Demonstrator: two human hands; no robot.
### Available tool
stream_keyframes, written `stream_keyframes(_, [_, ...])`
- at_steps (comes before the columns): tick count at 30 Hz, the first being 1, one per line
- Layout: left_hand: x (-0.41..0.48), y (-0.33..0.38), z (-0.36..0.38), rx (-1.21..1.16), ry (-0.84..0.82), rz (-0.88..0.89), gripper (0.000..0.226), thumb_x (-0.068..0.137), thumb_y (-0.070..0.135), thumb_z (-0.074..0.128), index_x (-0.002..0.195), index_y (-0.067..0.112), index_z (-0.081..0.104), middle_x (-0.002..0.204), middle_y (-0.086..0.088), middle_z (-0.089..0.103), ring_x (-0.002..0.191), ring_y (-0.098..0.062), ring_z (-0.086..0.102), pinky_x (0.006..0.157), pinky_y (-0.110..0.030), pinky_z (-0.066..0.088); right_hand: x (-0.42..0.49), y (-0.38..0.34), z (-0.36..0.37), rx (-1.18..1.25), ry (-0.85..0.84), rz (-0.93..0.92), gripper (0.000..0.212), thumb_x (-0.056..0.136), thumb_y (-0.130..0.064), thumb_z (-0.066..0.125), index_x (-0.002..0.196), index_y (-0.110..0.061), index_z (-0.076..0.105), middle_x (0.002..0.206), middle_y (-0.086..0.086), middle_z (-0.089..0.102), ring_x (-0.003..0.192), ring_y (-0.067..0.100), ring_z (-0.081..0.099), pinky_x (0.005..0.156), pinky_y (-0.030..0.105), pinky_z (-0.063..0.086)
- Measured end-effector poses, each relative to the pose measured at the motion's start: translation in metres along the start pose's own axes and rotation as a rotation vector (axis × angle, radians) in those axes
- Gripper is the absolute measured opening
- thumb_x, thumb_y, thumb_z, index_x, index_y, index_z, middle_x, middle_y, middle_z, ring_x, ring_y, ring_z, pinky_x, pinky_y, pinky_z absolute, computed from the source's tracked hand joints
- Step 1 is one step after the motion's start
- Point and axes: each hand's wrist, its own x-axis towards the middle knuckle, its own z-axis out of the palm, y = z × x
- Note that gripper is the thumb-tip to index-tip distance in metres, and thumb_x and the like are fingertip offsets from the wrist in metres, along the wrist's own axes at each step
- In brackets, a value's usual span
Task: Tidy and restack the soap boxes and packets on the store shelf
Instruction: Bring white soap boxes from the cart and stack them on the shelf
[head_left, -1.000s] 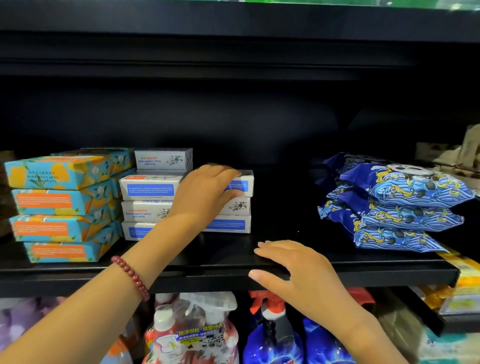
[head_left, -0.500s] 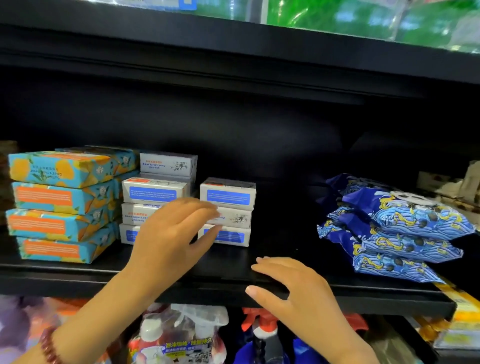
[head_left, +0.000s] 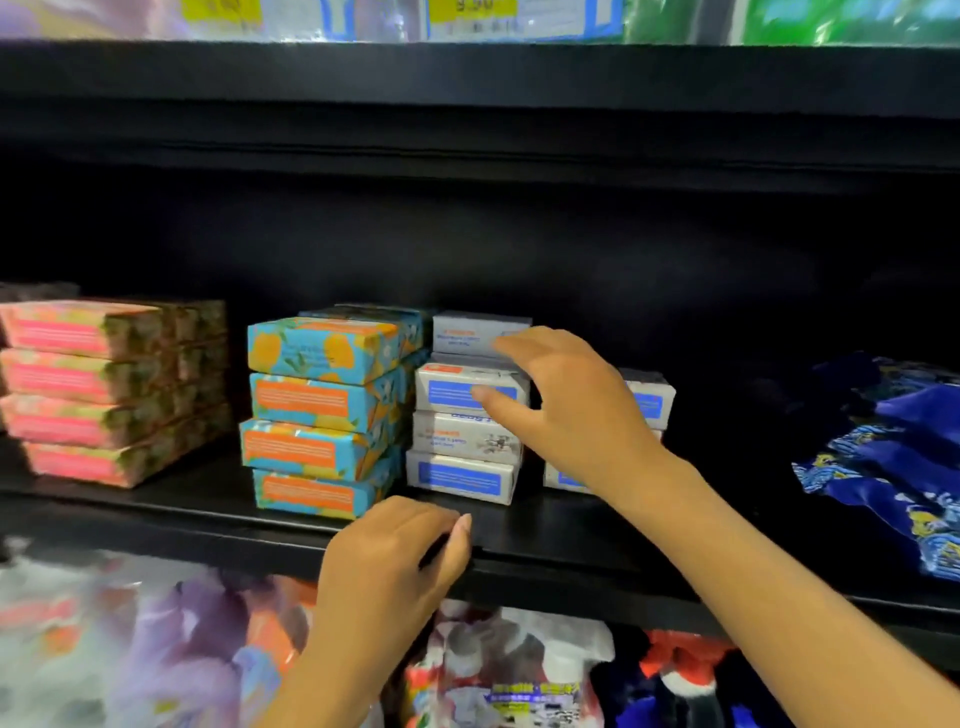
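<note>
White soap boxes (head_left: 448, 396) needed squaring next: your right hand (head_left: 571, 410) hovered spread, empty; left hand (head_left: 389, 566) gripped the shelf edge (head_left: 571, 571).

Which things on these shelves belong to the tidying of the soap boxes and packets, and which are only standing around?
Belongs to the job: white-and-blue boxes, which the right hand reaches for; orange-and-blue boxes; pink boxes; blue packets; black shelf, where the left hand rests.
Only nearby: spray bottles on the shelf below; price labels above.
</note>
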Motion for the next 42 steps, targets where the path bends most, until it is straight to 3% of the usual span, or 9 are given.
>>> stream_keyframes(5, [0.001, 0.003, -0.002, 0.0, 0.012, -0.019, 0.031, 0.084, 0.031, 0.052, 0.063, 0.016, 0.069, 0.061, 0.005, 0.064, 0.057, -0.015, 0.06, 0.056, -0.023, 0.039, 0.034, -0.007, 0.021, -0.351, -0.336, 0.088, 0.06, 0.087, -0.062, 0.043, 0.121, -0.014, 0.051, 0.125, 0.007, 0.047, 0.116, 0.025, 0.041, 0.081, 0.033, 0.036])
stream_keyframes(12, [0.002, 0.003, -0.003, 0.004, -0.021, -0.029, 0.035, 0.086, 0.032, 0.051, 0.059, 0.014, 0.066, 0.056, 0.002, 0.06, 0.055, -0.018, 0.057, 0.049, -0.03, 0.042, 0.04, -0.007, 0.026, -0.262, -0.314, 0.165, 0.062, 0.082, -0.063, 0.052, 0.124, -0.016, 0.046, 0.118, 0.006, 0.056, 0.104, 0.024, 0.051, 0.075, 0.033, 0.04])
stream_keyframes(15, [0.002, 0.003, -0.003, 0.004, -0.023, -0.035, 0.036, 0.086, 0.032, 0.051, 0.059, 0.014, 0.066, 0.056, 0.001, 0.06, 0.055, -0.019, 0.057, 0.048, -0.031, 0.043, 0.048, -0.005, 0.023, -0.26, -0.34, 0.143, 0.052, 0.08, -0.062, 0.055, 0.103, -0.016, 0.052, 0.102, 0.005, 0.056, 0.085, 0.018, 0.048, 0.069, 0.03, 0.041])
stream_keyframes(20, [0.002, 0.005, -0.005, 0.021, -0.044, -0.044, 0.038, 0.085, 0.034, 0.049, 0.056, 0.014, 0.063, 0.053, 0.002, 0.057, 0.052, -0.019, 0.054, 0.043, -0.03, 0.042, 0.056, -0.006, 0.017, -0.182, -0.436, 0.203, 0.044, 0.078, -0.056, 0.064, 0.069, -0.022, 0.039, 0.074, -0.005, 0.045, 0.063, 0.008, 0.041, 0.05, 0.026, 0.029])
stream_keyframes(26, [0.003, 0.006, -0.009, -0.025, -0.157, -0.065, 0.022, 0.081, 0.028, 0.068, 0.064, 0.014, 0.068, 0.058, 0.002, 0.061, 0.057, -0.018, 0.058, 0.045, -0.028, 0.046, 0.042, -0.011, 0.004, -0.069, -0.153, 0.174, 0.053, 0.067, -0.053, 0.075, 0.101, -0.015, 0.059, 0.096, -0.002, 0.052, 0.091, 0.015, 0.049, 0.072, 0.028, 0.042])
stream_keyframes(28, [0.008, 0.005, -0.011, -0.058, -0.196, -0.083, 0.013, 0.077, 0.026, 0.075, 0.076, 0.013, 0.072, 0.068, 0.0, 0.067, 0.065, -0.021, 0.064, 0.052, -0.029, 0.052, 0.028, -0.008, -0.012, -0.022, -0.041, 0.151, 0.052, 0.064, -0.056, 0.074, 0.098, -0.018, 0.062, 0.095, -0.002, 0.055, 0.092, 0.015, 0.05, 0.072, 0.028, 0.041])
stream_keyframes(31, [0.031, 0.004, -0.01, -0.087, -0.169, -0.032, 0.032, 0.072, 0.014, 0.081, 0.101, 0.008, 0.071, 0.09, -0.006, 0.071, 0.085, -0.025, 0.067, 0.069, -0.029, 0.053, -0.002, 0.007, -0.036, -0.026, 0.035, 0.186, 0.054, 0.06, -0.06, 0.071, 0.097, -0.022, 0.062, 0.091, -0.006, 0.055, 0.089, 0.011, 0.049, 0.069, 0.024, 0.037])
stream_keyframes(35, [0.072, 0.005, -0.004, -0.074, -0.187, 0.084, 0.027, 0.081, 0.006, 0.07, 0.107, 0.005, 0.067, 0.102, -0.011, 0.068, 0.097, -0.031, 0.062, 0.082, -0.032, 0.048, -0.062, 0.03, -0.047, 0.021, 0.166, 0.305, 0.063, 0.057, -0.052, 0.076, 0.109, -0.02, 0.061, 0.098, -0.007, 0.054, 0.092, 0.009, 0.048, 0.071, 0.01, 0.033])
stream_keyframes(42, [0.113, -0.006, 0.018, 0.072, -0.558, 0.122, 0.044, 0.098, 0.045, 0.038, 0.132, 0.023, 0.055, 0.131, 0.001, 0.057, 0.121, -0.016, 0.048, 0.101, -0.023, 0.031, -0.127, 0.051, -0.057, 0.097, 0.258, 0.392, 0.058, 0.052, -0.056, 0.072, 0.101, -0.03, 0.06, 0.099, -0.018, 0.056, 0.095, 0.007, 0.048, 0.077, 0.013, 0.035])
